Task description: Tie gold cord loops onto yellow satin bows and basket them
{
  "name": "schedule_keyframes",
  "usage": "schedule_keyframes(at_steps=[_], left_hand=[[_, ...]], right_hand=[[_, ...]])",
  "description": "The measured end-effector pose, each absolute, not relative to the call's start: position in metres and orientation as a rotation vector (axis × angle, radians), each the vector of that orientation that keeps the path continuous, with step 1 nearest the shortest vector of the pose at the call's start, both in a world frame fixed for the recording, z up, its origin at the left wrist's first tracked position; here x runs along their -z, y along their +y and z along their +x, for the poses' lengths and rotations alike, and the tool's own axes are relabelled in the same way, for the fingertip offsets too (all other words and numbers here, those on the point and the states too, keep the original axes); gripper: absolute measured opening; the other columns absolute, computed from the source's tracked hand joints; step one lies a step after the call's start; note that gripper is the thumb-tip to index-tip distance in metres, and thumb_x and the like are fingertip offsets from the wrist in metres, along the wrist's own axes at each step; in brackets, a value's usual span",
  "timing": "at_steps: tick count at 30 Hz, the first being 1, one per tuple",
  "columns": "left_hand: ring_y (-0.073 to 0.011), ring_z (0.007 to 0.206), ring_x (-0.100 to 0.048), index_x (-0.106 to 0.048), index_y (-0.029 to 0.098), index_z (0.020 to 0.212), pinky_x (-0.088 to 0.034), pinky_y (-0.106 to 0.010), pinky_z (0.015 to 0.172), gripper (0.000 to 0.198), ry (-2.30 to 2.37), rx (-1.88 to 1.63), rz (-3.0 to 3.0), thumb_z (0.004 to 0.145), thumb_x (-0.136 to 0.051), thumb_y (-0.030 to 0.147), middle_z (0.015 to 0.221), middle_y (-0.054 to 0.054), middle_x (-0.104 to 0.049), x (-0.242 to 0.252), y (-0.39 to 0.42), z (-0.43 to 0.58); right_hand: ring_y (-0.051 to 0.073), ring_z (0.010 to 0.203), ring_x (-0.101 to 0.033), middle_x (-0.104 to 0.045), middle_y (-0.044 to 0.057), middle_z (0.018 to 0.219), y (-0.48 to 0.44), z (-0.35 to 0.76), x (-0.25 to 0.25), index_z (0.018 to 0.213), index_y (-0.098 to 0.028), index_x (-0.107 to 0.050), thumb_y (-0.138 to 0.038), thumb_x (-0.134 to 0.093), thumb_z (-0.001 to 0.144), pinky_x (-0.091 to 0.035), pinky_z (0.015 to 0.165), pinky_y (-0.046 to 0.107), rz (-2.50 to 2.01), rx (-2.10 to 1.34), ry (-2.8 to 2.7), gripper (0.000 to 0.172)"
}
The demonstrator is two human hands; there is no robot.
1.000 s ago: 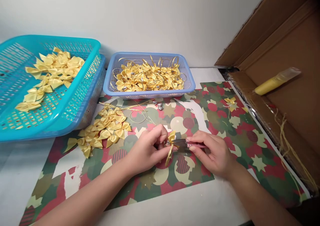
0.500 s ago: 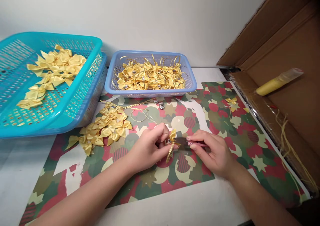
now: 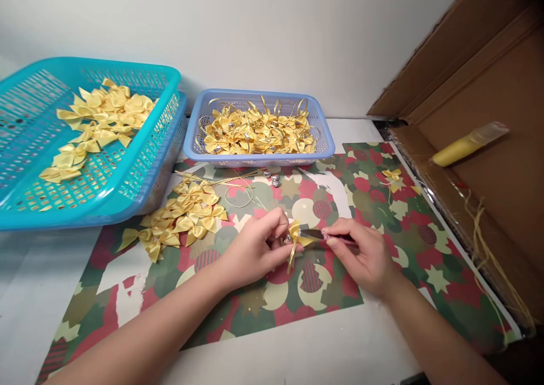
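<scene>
Near the middle of the patterned sheet, my left hand [image 3: 264,245] pinches a yellow ribbon bow [image 3: 305,241] between thumb and fingers. A small silver bell [image 3: 288,239] and a loop of gold cord [image 3: 292,257] are on this bow. To its right, my right hand [image 3: 364,254] is closed on a slim pink-handled tool [image 3: 340,240]. The tool's dark front part points left at the bow; its exact kind is unclear. Left of my hands lies a pile of yellow bows [image 3: 187,214]. Lengths of gold cord [image 3: 238,197] and several silver bells [image 3: 275,180] rest beyond my left hand.
A turquoise basket [image 3: 140,164] with yellow bows stands at left, stacked on a blue one. Behind the sheet, a lavender basket [image 3: 259,159] holds bows with gold loops. Cardboard [image 3: 476,73] borders the right side, with a yellow tube [image 3: 467,145] sticking out. A loose bow [image 3: 391,174] lies at right.
My right hand and the tool have shifted slightly right, away from the bow, and more of the bow's right tail shows. My left hand keeps its hold. The view has shifted slightly.
</scene>
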State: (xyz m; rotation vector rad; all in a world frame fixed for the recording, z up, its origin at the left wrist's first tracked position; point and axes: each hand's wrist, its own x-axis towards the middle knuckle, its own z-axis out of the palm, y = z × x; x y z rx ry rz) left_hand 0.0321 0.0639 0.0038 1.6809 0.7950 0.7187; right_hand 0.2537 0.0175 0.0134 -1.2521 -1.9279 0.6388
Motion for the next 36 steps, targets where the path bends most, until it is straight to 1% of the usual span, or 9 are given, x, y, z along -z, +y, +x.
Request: schedule_keyframes(at_steps=[5, 8, 11, 17, 23, 27, 31, 33, 36], left_hand=[[-0.0052, 0.045, -0.032, -0.029, 0.024, 0.077, -0.028, -0.017, 0.044, 0.033, 0.807, -0.685, 1.618, 0.083, -0.061, 0.024, 0.058, 0.012, -0.033, -0.004, 0.064, 0.032], [-0.0058, 0.046, -0.038, -0.039, 0.022, 0.086, -0.031, -0.017, 0.046, 0.015, 0.822, -0.707, 1.627, 0.088, -0.054, 0.024, 0.064, 0.008, -0.047, -0.005, 0.064, 0.033], [-0.007, 0.051, -0.043, -0.046, 0.021, 0.084, -0.035, -0.018, 0.048, 0.008, 0.83, -0.755, 1.664, 0.09, -0.05, 0.025, 0.068, 0.005, -0.052, -0.006, 0.063, 0.034], [-0.0106, 0.057, -0.053, -0.063, 0.017, 0.095, -0.042, -0.021, 0.053, 0.019, 0.875, -0.808, 1.825, 0.091, -0.048, 0.028, 0.073, -0.002, -0.064, -0.014, 0.066, 0.03], [-0.0137, 0.06, -0.058, -0.059, 0.014, 0.118, -0.045, -0.023, 0.057, 0.035, 1.302, -1.04, 1.993, 0.092, -0.045, 0.032, 0.076, -0.004, -0.069, -0.063, 0.12, 0.017], [-0.018, 0.072, -0.062, -0.065, 0.014, 0.113, -0.047, -0.028, 0.072, 0.034, 1.539, -0.911, 2.131, 0.087, -0.046, 0.025, 0.08, -0.007, -0.072, -0.086, 0.18, 0.018], [-0.0192, 0.071, -0.063, -0.071, 0.018, 0.11, -0.048, -0.028, 0.072, 0.035, 1.574, -0.672, 2.223, 0.085, -0.046, 0.022, 0.078, -0.005, -0.073, -0.086, 0.217, 0.023], [-0.0203, 0.077, -0.065, -0.072, 0.02, 0.108, -0.048, -0.028, 0.076, 0.035, 1.588, -0.571, 2.273, 0.084, -0.047, 0.021, 0.081, -0.005, -0.074, -0.083, 0.224, 0.022], [-0.0231, 0.086, -0.066, -0.071, 0.023, 0.111, -0.048, -0.03, 0.079, 0.036, 1.634, -0.488, 2.345, 0.085, -0.046, 0.02, 0.091, -0.006, -0.074, -0.081, 0.224, 0.013]], right_hand=[[0.014, 0.078, -0.067, -0.068, 0.003, 0.088, 0.025, 0.261, -0.012, 0.102, -0.021, -0.057, -0.024, -0.05, 0.093, -0.054, 0.067, 0.023, -1.424, -0.593, -1.768, 0.012], [0.016, 0.079, -0.066, -0.068, 0.003, 0.087, 0.028, 0.264, -0.011, 0.104, -0.021, -0.058, -0.028, -0.049, 0.093, -0.054, 0.069, 0.025, -1.455, -0.604, -1.75, 0.016], [0.016, 0.076, -0.065, -0.068, 0.003, 0.086, 0.029, 0.264, -0.009, 0.101, -0.02, -0.059, -0.031, -0.049, 0.092, -0.053, 0.067, 0.025, -1.47, -0.605, -1.751, 0.017], [0.016, 0.068, -0.065, -0.067, 0.002, 0.077, 0.032, 0.263, -0.005, 0.095, -0.02, -0.059, -0.035, -0.048, 0.093, -0.052, 0.06, 0.024, -1.489, -0.598, -1.706, 0.019], [0.019, 0.077, -0.068, -0.07, 0.005, 0.086, 0.034, 0.262, -0.005, 0.095, -0.02, -0.059, -0.037, -0.05, 0.092, -0.055, 0.067, 0.028, -1.465, -0.594, -1.703, 0.02], [0.02, 0.086, -0.069, -0.071, 0.008, 0.097, 0.033, 0.261, -0.006, 0.102, -0.019, -0.06, -0.036, -0.051, 0.091, -0.056, 0.072, 0.031, -1.472, -0.628, -1.784, 0.022], [0.022, 0.09, -0.069, -0.072, 0.008, 0.1, 0.033, 0.262, -0.007, 0.102, -0.02, -0.06, -0.036, -0.049, 0.093, -0.055, 0.076, 0.033, -1.462, -0.688, -1.877, 0.022], [0.022, 0.092, -0.069, -0.071, 0.008, 0.101, 0.033, 0.263, -0.007, 0.102, -0.02, -0.06, -0.036, -0.05, 0.092, -0.054, 0.078, 0.034, -1.475, -0.679, -1.885, 0.021], [0.022, 0.088, -0.068, -0.071, 0.007, 0.098, 0.035, 0.267, -0.007, 0.1, -0.02, -0.061, -0.035, -0.05, 0.091, -0.052, 0.073, 0.033, -1.563, -0.584, -1.916, 0.02]])
